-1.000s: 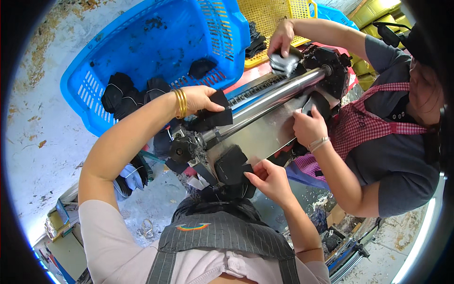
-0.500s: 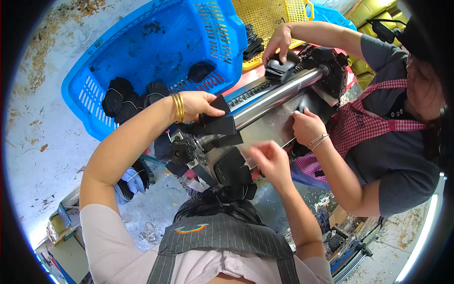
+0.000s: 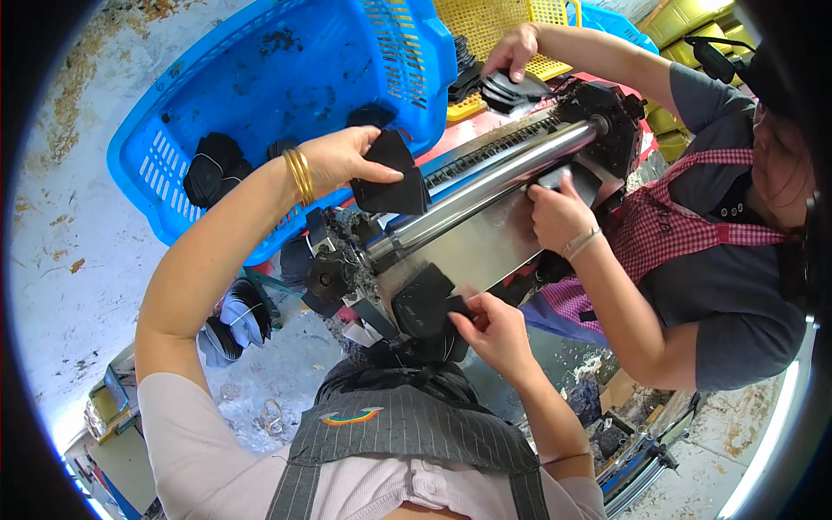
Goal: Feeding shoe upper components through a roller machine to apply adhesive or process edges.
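My left hand (image 3: 347, 165), a gold bangle stack at its wrist, grips several flat black pieces (image 3: 394, 186), fanned slightly, over the left end of a shiny metal roller (image 3: 503, 186). Below the roller, a smooth metal plate (image 3: 472, 256) slopes toward me. On the plate's near left end lie black cut pieces (image 3: 423, 303). My right hand (image 3: 498, 334) pinches the corner of a black piece there between thumb and fingertips. How many layers it has hold of I cannot tell.
A large blue basket (image 3: 260, 78) with black pieces stands behind the machine, a yellow basket (image 3: 485, 26) farther right. Across from me a co-worker's hand (image 3: 513, 52) holds a stack of black pieces (image 3: 513, 91); their other hand (image 3: 563, 212) presses one on the plate.
My left hand has drawn back leftward and up with its black pieces, away from the roller. My right hand has come down to the pieces on the plate. The co-worker's stack has risen.
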Action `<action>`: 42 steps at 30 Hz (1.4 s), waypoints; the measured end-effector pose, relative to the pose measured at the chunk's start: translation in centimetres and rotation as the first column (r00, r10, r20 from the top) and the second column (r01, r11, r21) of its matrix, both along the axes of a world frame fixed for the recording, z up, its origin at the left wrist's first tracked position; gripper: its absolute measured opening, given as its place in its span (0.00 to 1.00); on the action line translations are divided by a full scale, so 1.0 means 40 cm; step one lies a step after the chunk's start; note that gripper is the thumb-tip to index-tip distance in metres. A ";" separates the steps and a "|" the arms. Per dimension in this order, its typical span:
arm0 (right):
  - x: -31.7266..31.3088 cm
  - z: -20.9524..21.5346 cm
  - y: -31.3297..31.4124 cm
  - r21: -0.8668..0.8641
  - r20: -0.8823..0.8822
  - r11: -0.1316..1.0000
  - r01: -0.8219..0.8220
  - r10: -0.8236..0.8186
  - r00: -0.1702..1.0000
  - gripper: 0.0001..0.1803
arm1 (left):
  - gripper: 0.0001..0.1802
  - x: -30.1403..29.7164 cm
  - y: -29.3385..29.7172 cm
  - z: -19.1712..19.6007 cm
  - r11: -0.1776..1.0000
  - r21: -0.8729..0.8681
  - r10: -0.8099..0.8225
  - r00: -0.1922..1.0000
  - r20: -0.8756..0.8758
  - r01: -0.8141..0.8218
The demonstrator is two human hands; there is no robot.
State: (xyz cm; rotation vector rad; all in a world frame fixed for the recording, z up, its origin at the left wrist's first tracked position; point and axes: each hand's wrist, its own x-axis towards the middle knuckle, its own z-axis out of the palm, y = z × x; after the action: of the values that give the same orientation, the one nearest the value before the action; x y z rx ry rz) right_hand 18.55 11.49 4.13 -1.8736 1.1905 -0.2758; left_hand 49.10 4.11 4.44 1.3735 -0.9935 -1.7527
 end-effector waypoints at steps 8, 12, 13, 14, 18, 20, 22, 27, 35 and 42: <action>-0.014 -0.010 -0.075 0.739 0.218 0.643 0.200 -0.510 0.832 0.08 | 0.12 -0.037 0.008 0.004 0.977 0.172 -0.089 0.974 -0.208 0.126; 0.086 -0.005 -0.104 0.711 0.164 0.653 0.260 -0.514 0.842 0.13 | 0.12 -0.058 -0.008 -0.018 0.946 0.312 -0.061 0.993 -0.100 0.089; 0.075 -0.017 -0.098 0.709 0.164 0.653 0.265 -0.518 0.840 0.13 | 0.12 -0.061 -0.012 -0.027 0.946 0.310 -0.067 0.993 -0.102 0.095; 0.066 -0.041 -0.082 0.441 0.199 0.865 0.241 -0.356 0.913 0.14 | 0.12 -0.052 -0.007 -0.042 0.935 0.334 -0.093 0.990 -0.102 0.122; 0.000 -0.030 -0.021 0.112 0.088 0.992 0.049 -0.059 0.994 0.12 | 0.12 -0.027 -0.005 -0.070 0.955 0.272 -0.122 0.992 -0.015 0.121; -0.010 -0.020 -0.008 0.146 0.050 0.988 0.050 -0.058 0.997 0.08 | 0.13 -0.016 -0.014 -0.056 0.992 0.087 -0.102 0.988 0.117 0.092; -0.025 -0.022 -0.009 0.179 0.106 0.975 0.134 -0.155 0.982 0.08 | 0.15 -0.001 -0.017 -0.018 0.997 0.058 -0.055 0.998 0.012 0.054; -0.009 -0.017 -0.084 0.656 0.237 0.732 0.181 -0.427 0.873 0.07 | 0.18 -0.033 -0.007 0.018 0.999 0.003 -0.043 0.992 -0.115 0.044; -0.022 -0.019 -0.020 0.168 0.076 0.986 0.001 -0.014 0.997 0.13 | 0.14 -0.051 0.004 -0.049 0.926 0.335 -0.144 0.983 -0.111 0.173; -0.051 -0.006 -0.031 0.484 0.197 0.835 0.261 -0.394 0.898 0.05 | 0.18 -0.019 -0.011 0.025 0.999 0.014 -0.031 0.997 -0.075 0.032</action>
State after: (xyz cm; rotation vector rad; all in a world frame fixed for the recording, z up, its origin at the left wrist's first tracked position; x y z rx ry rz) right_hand 16.51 10.23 3.88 -1.1746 1.2450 -0.4127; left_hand 48.32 3.66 5.45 1.2986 -0.9680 -1.8251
